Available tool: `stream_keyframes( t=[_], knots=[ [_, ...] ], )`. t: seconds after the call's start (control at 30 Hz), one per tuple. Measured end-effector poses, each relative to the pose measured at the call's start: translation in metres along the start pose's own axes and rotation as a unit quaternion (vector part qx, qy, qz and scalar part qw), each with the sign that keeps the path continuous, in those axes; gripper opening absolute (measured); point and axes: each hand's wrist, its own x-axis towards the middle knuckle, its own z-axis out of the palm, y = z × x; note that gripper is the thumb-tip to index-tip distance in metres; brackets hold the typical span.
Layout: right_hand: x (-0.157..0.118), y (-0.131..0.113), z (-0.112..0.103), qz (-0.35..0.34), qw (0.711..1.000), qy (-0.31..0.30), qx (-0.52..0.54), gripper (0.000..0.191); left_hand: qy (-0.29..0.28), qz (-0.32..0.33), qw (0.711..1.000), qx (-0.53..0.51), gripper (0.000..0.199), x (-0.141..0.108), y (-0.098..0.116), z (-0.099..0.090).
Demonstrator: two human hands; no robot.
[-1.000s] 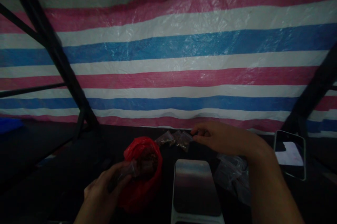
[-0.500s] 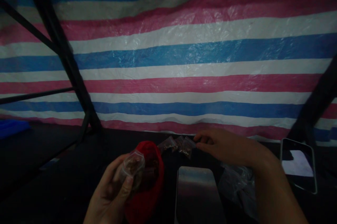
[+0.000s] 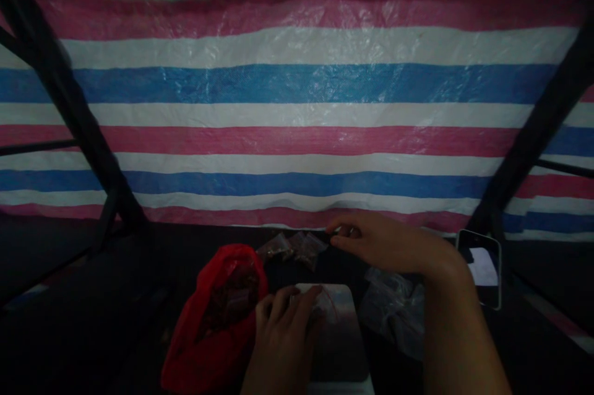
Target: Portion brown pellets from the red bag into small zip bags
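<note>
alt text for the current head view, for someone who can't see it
A bare left hand lies over a flat, glossy-topped device, fingers at a small clear plastic bag, while the right hand hovers beside small clear bags of brown bits. An open red plastic bag is at left, a striped tarp behind.

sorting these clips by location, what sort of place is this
Probably a makeshift stall or tent-like shelter: a striped plastic tarp forms the backdrop, dark metal-looking bars slant across it, and a flat device like a small scale sits beside an open red bag.
</note>
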Motion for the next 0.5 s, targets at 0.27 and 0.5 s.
stream_keyframes(
  t=[0.27, 0.5],
  knots=[
    [-0.003, 0.004, -0.005, 0.002, 0.999, 0.018, -0.041, 0.027, 0.023, 0.073, 0.993, 0.094, 0.038, 0.006, 0.010, 0.003],
    [-0.004, 0.016, -0.009, 0.006, 1.000, 0.026, -0.012, 0.031, 0.166, 0.033, 0.979, 0.113, 0.037, -0.031, -0.038, -0.041]
  ],
)
